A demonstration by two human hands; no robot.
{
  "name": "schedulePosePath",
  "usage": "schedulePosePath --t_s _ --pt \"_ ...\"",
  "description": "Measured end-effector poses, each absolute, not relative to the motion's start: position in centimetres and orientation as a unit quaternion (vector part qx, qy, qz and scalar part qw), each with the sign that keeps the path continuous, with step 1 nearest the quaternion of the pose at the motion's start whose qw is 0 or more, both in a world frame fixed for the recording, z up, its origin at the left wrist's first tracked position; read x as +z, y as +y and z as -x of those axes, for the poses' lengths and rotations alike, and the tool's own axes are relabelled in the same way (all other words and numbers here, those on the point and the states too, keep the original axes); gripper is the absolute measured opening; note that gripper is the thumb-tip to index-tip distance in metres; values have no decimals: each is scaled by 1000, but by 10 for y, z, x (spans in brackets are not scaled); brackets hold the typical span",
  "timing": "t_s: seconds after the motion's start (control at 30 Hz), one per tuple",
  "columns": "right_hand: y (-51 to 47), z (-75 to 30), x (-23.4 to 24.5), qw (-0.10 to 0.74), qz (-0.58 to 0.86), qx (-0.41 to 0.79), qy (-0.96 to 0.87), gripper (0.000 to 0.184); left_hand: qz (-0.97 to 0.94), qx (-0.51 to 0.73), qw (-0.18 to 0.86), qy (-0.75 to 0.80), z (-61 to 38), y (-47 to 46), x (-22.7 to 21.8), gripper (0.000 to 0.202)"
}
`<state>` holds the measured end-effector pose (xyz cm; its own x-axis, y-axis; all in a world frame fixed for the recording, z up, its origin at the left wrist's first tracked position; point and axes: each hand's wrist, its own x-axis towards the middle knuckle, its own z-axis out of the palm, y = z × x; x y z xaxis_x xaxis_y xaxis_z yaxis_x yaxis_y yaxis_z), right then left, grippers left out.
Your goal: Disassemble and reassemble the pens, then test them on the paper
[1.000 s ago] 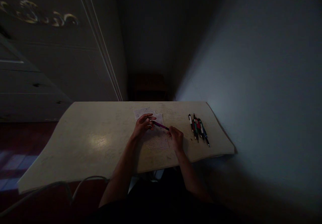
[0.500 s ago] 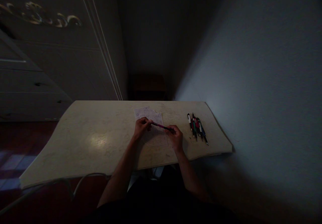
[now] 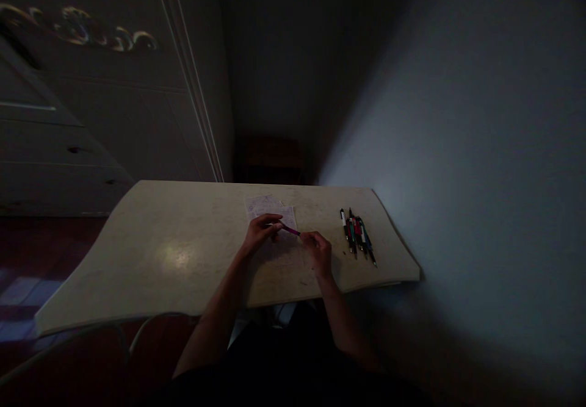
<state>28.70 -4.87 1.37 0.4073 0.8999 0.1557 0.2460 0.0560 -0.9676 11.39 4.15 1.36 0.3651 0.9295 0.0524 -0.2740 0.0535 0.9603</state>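
A dark pen with a purple-pink barrel [image 3: 291, 230] spans the gap between my two hands, just above the table. My left hand [image 3: 262, 233] pinches its far-left end between thumb and fingers. At the other end, the closed fingers of my right hand [image 3: 319, 251] grip the pen and cover its tip. Beneath and behind the hands lie sheets of paper [image 3: 287, 213] covered in small handwriting, partly hidden by my left hand. To the right of my right hand, several pens [image 3: 357, 233] in black, white, red, green and blue lie in a loose bunch.
The pale, worn table [image 3: 183, 224] has a wavy front edge and meets the wall [image 3: 480, 181] on the right. A white cabinet [image 3: 137, 120] with carved trim stands at the back left. Metal chair frames [image 3: 126, 337] are at the table's front left.
My left fingers have stretched forward a little along the pen, and my right hand covers more of its end. The view has shifted slightly. The bunch of pens stays in place.
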Motion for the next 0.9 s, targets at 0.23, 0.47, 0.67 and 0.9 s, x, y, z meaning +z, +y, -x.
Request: schedulePosePath --t_s 0.23,0.47,0.67,0.9 --pt "-49 -287 9 575 601 308 -462 30 -524 470 602 376 -115 43 6 39" --pt "-52 -285 7 577 581 322 -474 27 -551 463 540 436 -113 44 -1 56" --pt "-53 -287 10 577 605 314 -450 29 -530 482 598 359 -111 44 -1 48" --pt "-53 -293 8 574 623 322 -422 32 -532 460 624 342 -115 39 10 42"
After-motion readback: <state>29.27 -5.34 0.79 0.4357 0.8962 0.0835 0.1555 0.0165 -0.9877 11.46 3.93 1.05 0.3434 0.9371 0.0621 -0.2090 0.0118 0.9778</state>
